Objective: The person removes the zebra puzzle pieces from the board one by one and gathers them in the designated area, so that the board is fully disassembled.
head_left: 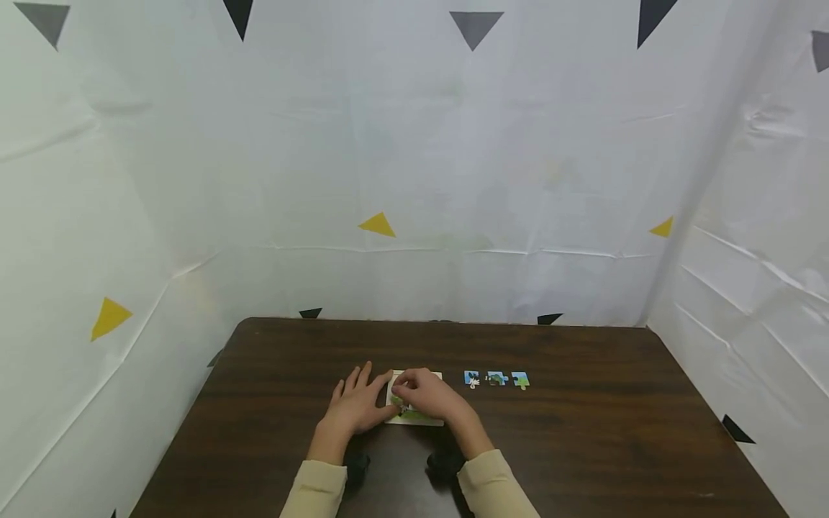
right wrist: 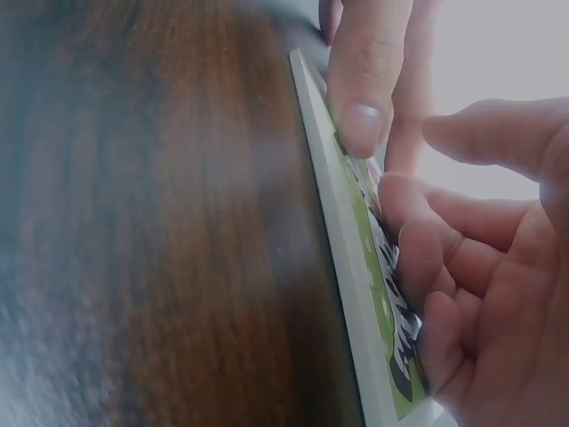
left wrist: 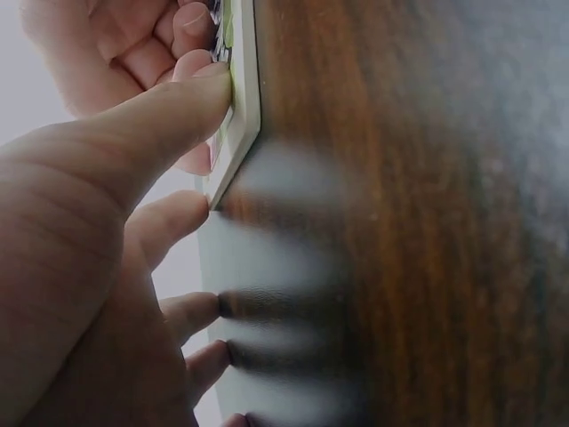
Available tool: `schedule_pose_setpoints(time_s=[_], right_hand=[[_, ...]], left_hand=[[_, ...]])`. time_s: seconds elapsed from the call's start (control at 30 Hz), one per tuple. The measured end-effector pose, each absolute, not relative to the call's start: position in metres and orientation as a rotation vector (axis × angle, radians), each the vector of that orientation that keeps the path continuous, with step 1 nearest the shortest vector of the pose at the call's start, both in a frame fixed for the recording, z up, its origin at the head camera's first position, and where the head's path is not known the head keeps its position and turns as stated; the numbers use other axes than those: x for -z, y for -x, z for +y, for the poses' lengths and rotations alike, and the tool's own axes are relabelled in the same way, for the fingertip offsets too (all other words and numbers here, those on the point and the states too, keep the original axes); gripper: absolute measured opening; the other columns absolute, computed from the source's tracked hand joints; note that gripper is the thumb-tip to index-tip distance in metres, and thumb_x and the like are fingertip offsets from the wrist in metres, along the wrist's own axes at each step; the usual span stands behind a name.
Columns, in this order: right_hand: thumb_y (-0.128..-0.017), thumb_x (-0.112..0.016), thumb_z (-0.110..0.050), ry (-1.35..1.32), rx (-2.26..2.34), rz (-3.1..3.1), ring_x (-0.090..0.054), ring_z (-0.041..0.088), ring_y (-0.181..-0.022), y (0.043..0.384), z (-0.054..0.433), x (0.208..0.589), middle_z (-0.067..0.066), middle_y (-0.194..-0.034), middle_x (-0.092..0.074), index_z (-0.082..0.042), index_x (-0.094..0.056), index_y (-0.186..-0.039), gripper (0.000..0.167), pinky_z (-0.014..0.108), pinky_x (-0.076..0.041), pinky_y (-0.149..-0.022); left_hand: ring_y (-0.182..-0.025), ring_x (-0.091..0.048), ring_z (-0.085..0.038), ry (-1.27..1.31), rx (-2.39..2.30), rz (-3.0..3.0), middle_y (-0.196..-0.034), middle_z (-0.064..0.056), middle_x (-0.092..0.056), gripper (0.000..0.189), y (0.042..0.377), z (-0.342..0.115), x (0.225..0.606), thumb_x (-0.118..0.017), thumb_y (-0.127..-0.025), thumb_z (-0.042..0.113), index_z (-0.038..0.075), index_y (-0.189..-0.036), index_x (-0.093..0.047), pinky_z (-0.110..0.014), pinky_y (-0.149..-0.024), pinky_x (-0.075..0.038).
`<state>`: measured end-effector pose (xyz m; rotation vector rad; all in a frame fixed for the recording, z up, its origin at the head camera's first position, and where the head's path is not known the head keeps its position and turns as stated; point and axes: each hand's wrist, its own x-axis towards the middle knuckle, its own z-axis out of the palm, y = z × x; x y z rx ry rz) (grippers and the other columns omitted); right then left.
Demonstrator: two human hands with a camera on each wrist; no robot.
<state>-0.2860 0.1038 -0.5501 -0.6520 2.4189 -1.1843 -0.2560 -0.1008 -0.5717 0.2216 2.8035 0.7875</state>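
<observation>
A small puzzle board (head_left: 414, 422) with a pale rim lies on the table, its picture showing green ground and a black-and-white figure. At its left side, my left hand (head_left: 355, 408) has its fingers spread and fairly straight. The left thumb (left wrist: 191, 93) presses on the board's near left corner, and the index fingertip touches its edge. Over the board is my right hand (head_left: 429, 394), its fingers (right wrist: 425, 258) curled down against the picture. The right thumb (right wrist: 489, 132) stands apart from those fingers, and no piece shows between them. Both hands cover much of the picture.
Three loose puzzle pieces, a left one (head_left: 471, 378), a middle one (head_left: 496, 378) and a right one (head_left: 521, 380), lie in a row right of the board. The dark wooden table (head_left: 583, 432) is enclosed by white sheeting (head_left: 414, 144) with coloured triangles.
</observation>
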Motion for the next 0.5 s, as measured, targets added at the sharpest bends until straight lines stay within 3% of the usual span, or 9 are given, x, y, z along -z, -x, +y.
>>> schedule_pose_setpoints(time_s=[0.5], right_hand=[[-0.112,-0.06,-0.03,0.605,1.143,2.442,-0.07,0.019,-0.091,0.2852,0.0993,0.5462,0.013,-0.115,-0.075,0.0,-0.069,-0.134,0.039,0.041,-0.058,-0.076]], left_hand=[[-0.167,-0.01,-0.046,-0.241,-0.786,2.794,-0.182,-0.016,-0.014,0.084,0.2581,-0.1016,0.5741,-0.065,-0.098,0.072,0.035,-0.168,-0.039,-0.076,-0.13,-0.007]])
